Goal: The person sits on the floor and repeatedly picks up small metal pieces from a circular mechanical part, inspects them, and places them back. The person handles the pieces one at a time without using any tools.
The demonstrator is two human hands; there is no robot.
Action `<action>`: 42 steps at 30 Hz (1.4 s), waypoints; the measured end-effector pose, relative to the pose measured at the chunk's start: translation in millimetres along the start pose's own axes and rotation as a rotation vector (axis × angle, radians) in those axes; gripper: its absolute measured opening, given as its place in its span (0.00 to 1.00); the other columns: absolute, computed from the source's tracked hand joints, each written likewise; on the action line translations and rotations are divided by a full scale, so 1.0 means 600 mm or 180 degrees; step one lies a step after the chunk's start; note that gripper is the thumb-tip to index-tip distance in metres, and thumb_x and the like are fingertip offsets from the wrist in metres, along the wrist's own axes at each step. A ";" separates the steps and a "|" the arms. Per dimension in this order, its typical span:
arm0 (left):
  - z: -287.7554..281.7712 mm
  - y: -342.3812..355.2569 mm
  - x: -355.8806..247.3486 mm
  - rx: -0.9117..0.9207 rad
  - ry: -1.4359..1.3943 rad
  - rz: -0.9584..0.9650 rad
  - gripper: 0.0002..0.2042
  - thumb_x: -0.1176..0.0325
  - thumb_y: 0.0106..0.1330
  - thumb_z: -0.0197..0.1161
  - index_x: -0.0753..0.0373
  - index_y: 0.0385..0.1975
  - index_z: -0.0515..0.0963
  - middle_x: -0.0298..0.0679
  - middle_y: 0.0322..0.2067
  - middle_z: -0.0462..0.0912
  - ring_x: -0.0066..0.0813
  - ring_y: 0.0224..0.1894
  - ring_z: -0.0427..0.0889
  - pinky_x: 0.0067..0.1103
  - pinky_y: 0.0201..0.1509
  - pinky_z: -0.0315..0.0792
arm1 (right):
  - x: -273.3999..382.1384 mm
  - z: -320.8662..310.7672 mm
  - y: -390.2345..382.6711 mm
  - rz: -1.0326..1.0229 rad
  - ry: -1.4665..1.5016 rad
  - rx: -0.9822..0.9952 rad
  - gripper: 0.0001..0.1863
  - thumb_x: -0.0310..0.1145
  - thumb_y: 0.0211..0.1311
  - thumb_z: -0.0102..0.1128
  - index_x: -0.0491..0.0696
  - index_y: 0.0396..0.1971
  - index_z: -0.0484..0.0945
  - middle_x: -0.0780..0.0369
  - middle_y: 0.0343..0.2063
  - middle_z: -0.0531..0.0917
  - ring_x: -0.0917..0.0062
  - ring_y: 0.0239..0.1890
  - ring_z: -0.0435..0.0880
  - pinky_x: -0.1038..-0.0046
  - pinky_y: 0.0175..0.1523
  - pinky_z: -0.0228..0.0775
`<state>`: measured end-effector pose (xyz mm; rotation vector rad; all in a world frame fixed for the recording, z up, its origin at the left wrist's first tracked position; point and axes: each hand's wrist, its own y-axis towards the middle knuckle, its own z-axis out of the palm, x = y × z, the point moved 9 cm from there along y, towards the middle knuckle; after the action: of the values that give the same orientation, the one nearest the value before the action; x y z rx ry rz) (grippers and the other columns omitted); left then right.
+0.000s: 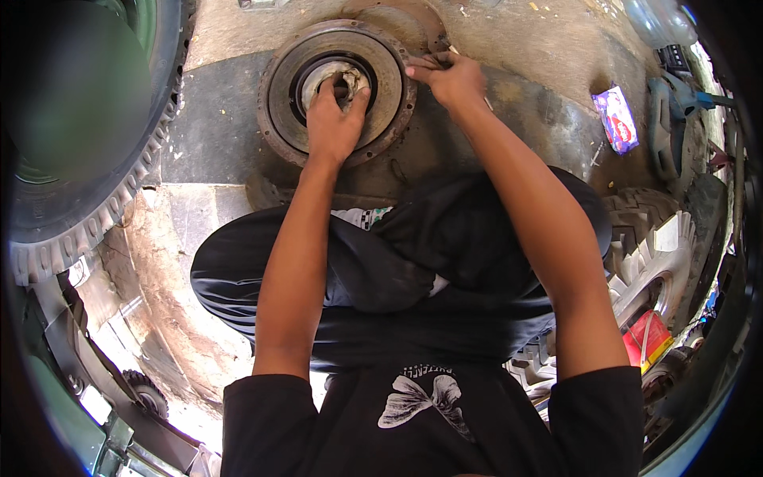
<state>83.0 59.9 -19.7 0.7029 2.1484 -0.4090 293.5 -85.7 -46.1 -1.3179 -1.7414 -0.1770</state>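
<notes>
A round, greasy metal plate [284, 111] with bolt holes round its rim lies on the ground in front of my crossed legs. It looks like a clutch or flywheel part. My left hand [336, 126] reaches into its middle, thumb and fingers gripping the pale, rough hub [340, 71] on either side of a dark hole. At the plate's right rim, my right hand [455, 78] is closed round a thin, pale stick [488, 104], which shows past both sides of the hand. The fingertips point at the rim; whether they touch it I cannot tell.
A large tyre [127, 187] with a green wheel stands on the left. Further right lie a purple packet [615, 119], a clear plastic bottle [658, 22] and a grey-blue tool [668, 119]. A red and yellow box [648, 340] sits among tyres and metal parts at lower right.
</notes>
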 end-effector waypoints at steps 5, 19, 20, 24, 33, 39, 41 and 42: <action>0.005 -0.003 -0.002 -0.0066 0.0047 -0.0007 0.32 0.53 0.67 0.69 0.74 0.63 0.74 0.61 0.52 0.84 0.56 0.58 0.82 0.39 0.65 0.73 | 0.011 0.002 0.024 -0.0207 -0.0113 -0.0291 0.42 0.52 0.39 0.90 0.43 0.53 0.86 0.52 0.51 0.89 0.62 0.56 0.88 0.64 0.64 0.77; 0.001 -0.002 -0.011 -0.0062 -0.0067 0.0073 0.32 0.56 0.66 0.69 0.75 0.63 0.73 0.61 0.51 0.83 0.57 0.57 0.82 0.39 0.65 0.73 | 0.017 0.006 0.030 -0.0131 -0.0061 -0.0373 0.39 0.53 0.43 0.88 0.43 0.51 0.87 0.55 0.48 0.91 0.66 0.54 0.89 0.64 0.63 0.76; -0.002 -0.002 -0.011 -0.0088 -0.0114 0.0103 0.32 0.56 0.66 0.69 0.75 0.62 0.73 0.61 0.50 0.83 0.58 0.56 0.82 0.39 0.64 0.73 | 0.002 0.004 0.027 -0.0176 -0.0082 -0.0231 0.38 0.54 0.42 0.88 0.43 0.50 0.88 0.56 0.47 0.91 0.66 0.53 0.89 0.64 0.62 0.76; -0.005 -0.007 0.001 -0.0146 -0.0068 -0.0020 0.32 0.57 0.65 0.69 0.74 0.63 0.73 0.62 0.51 0.83 0.59 0.56 0.82 0.40 0.64 0.74 | 0.039 -0.004 -0.013 -0.0284 -0.0311 -0.0208 0.37 0.49 0.41 0.89 0.44 0.51 0.88 0.51 0.49 0.90 0.61 0.54 0.89 0.64 0.62 0.78; -0.004 -0.008 0.005 -0.0265 0.0194 0.0090 0.32 0.54 0.66 0.69 0.73 0.63 0.74 0.59 0.52 0.85 0.55 0.57 0.84 0.37 0.64 0.74 | 0.031 0.001 -0.005 -0.0475 -0.0544 -0.0199 0.38 0.57 0.45 0.85 0.44 0.51 0.88 0.52 0.48 0.90 0.63 0.53 0.89 0.63 0.60 0.77; 0.005 0.004 -0.001 -0.0065 0.0068 0.0090 0.35 0.55 0.65 0.68 0.74 0.66 0.70 0.67 0.56 0.79 0.62 0.59 0.79 0.42 0.66 0.71 | 0.037 0.003 0.037 -0.0702 -0.0593 -0.0436 0.36 0.58 0.43 0.85 0.45 0.46 0.90 0.51 0.44 0.91 0.60 0.49 0.90 0.61 0.57 0.79; 0.000 -0.003 0.006 -0.0066 -0.0017 0.0063 0.35 0.55 0.64 0.68 0.74 0.66 0.70 0.66 0.55 0.79 0.62 0.59 0.79 0.42 0.66 0.72 | 0.034 0.007 0.018 -0.0630 -0.0526 -0.0327 0.35 0.59 0.42 0.85 0.46 0.44 0.91 0.50 0.43 0.90 0.58 0.49 0.89 0.59 0.58 0.79; 0.000 -0.005 0.005 -0.0053 -0.0063 0.0062 0.35 0.55 0.64 0.68 0.74 0.66 0.70 0.66 0.55 0.79 0.62 0.59 0.79 0.42 0.66 0.72 | 0.019 0.007 0.011 -0.0473 -0.0384 -0.0207 0.35 0.59 0.43 0.85 0.46 0.43 0.91 0.50 0.42 0.90 0.58 0.48 0.89 0.59 0.57 0.79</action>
<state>79.8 58.8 -21.9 0.7071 2.1223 -0.3859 296.5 -72.7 -42.8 -1.2678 -1.9519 -0.2443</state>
